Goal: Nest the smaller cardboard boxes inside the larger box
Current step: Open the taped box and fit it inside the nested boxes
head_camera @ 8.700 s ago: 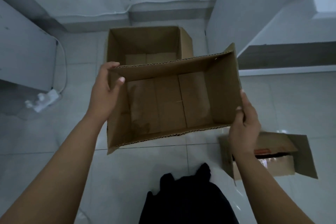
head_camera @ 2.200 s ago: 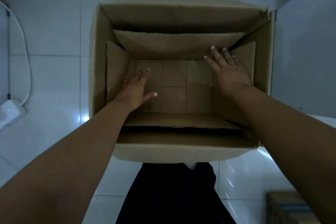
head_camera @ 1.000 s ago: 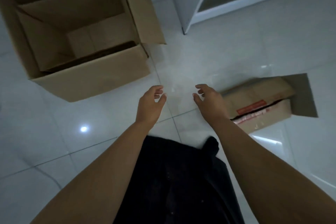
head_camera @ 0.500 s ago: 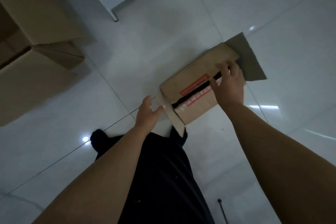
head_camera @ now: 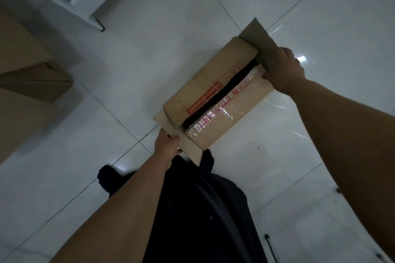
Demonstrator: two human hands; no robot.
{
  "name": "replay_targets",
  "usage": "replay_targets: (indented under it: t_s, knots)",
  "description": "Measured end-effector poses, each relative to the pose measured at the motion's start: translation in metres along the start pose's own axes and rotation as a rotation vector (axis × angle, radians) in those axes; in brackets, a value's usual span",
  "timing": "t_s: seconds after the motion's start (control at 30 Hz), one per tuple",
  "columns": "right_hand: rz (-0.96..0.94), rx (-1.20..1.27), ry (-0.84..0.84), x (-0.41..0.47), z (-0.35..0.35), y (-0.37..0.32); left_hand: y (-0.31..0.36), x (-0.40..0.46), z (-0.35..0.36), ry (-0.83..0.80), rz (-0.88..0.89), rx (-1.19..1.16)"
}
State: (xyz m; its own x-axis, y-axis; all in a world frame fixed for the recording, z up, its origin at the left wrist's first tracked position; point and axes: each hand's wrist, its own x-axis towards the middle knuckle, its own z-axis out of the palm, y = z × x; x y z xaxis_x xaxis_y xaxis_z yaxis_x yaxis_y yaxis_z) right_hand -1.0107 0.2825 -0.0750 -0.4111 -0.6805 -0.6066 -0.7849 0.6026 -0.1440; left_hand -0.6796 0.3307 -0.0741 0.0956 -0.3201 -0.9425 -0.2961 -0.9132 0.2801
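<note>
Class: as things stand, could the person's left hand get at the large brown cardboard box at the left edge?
Probably not yet: the left hand grips a flap of the small taped cardboard box, and bare floor separates it from the large brown cardboard box.

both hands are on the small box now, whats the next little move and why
Probably lift it off the floor and swing it toward the large box at the left edge. The left hand grips the near end flap and the right hand the far end of the small box, so both ends are held. It lies on the tiles, apart from the large box.
</note>
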Motion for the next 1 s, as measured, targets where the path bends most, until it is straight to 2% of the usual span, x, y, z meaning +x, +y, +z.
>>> replay_targets:
  t_s: [0.13,0.23,0.4,0.53,0.63,0.8,1.0]
  knots:
    - [-0.099,0.014,-0.047,0.0,0.001,-0.001,0.008,0.001,-0.001,0.123,0.039,-0.064]
    - [-0.154,0.126,-0.042,-0.008,0.005,-0.009,0.013,-0.002,-0.011,0.242,0.157,-0.028]
    - [-0.22,0.242,0.058,-0.04,-0.001,-0.045,0.02,-0.011,-0.048,0.621,0.431,0.137]
    - [-0.286,0.26,0.23,-0.075,-0.001,-0.079,0.021,-0.027,-0.094,0.714,0.555,0.221]
    - [-0.283,0.251,0.286,-0.091,-0.002,-0.104,0.022,-0.042,-0.132,0.79,0.601,0.218]
    - [-0.29,0.286,0.227,-0.128,-0.004,-0.156,0.021,-0.082,-0.197,0.787,0.649,0.127]
    - [-0.356,0.33,0.201,-0.188,-0.013,-0.241,0.01,-0.123,-0.288,0.762,0.615,-0.001]
